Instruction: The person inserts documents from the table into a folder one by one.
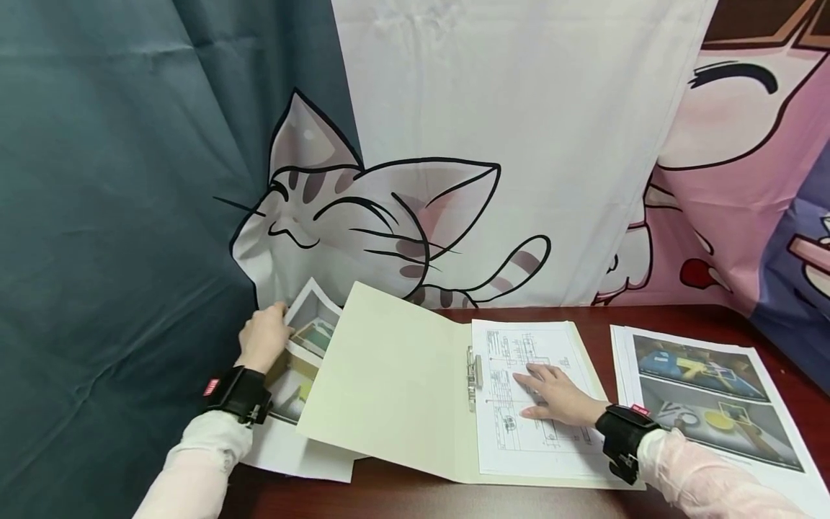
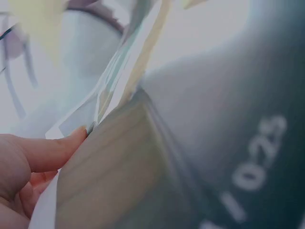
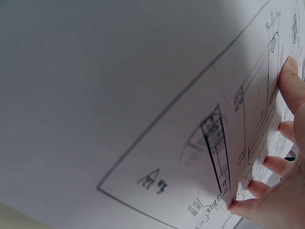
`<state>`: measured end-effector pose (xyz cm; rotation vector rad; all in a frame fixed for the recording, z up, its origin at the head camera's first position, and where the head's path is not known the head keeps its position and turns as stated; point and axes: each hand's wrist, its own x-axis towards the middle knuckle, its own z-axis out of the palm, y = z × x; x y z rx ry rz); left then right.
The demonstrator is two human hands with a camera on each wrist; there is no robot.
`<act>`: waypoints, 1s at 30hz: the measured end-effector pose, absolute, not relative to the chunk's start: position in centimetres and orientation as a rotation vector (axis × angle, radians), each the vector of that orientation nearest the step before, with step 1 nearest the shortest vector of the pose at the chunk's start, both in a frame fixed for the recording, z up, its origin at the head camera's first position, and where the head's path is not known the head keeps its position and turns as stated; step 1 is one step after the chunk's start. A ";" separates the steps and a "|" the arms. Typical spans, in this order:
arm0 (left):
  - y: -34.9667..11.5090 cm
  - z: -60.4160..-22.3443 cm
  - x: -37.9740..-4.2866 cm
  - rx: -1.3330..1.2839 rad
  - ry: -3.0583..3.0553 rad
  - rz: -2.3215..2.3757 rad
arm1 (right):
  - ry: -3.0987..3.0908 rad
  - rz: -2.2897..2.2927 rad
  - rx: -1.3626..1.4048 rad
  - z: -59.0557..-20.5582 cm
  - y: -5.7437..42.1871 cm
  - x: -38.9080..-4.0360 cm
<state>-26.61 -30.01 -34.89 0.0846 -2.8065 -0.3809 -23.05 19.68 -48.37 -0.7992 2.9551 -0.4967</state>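
Observation:
A cream paper folder point(image 1: 395, 382) lies spread on the table, its left cover raised at a slant. Inside, on the right side, is a sheet with line drawings point(image 1: 506, 447) beside a metal clip point(image 1: 474, 378). My right hand point(image 1: 560, 395) rests on that sheet with fingers spread; the right wrist view shows its fingertips point(image 3: 281, 164) on the printed lines. Left of the folder, my left hand point(image 1: 264, 335) pinches the edge of printed photo sheets point(image 1: 295, 389), thumb point(image 2: 71, 145) against the paper in the left wrist view. The cover partly hides these sheets.
More photo printouts point(image 1: 707, 393) lie in a stack at the right of the dark red table point(image 1: 389, 472). A curtain with a cartoon cat point(image 1: 363, 223) hangs right behind the table's far edge and along its left side.

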 end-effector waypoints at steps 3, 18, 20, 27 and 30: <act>-30.3 -32.6 -25.3 0.038 -2.695 -0.375 | 2.952 -0.493 -0.801 -48.2 19.7 -23.1; -28.0 -21.7 -19.6 -0.097 -2.000 -0.261 | 2.964 -0.483 -0.798 -47.9 19.7 -23.1; -27.3 -21.0 -19.7 -0.145 -1.961 -0.283 | 2.965 -0.482 -0.797 -48.0 19.7 -23.1; -24.5 -20.8 -21.6 -0.247 -1.932 -0.406 | 2.956 -0.510 -0.808 -48.3 19.7 -22.9; -23.5 -21.0 -22.4 -0.293 -1.926 -0.452 | 2.959 -0.512 -0.813 -48.2 19.7 -22.9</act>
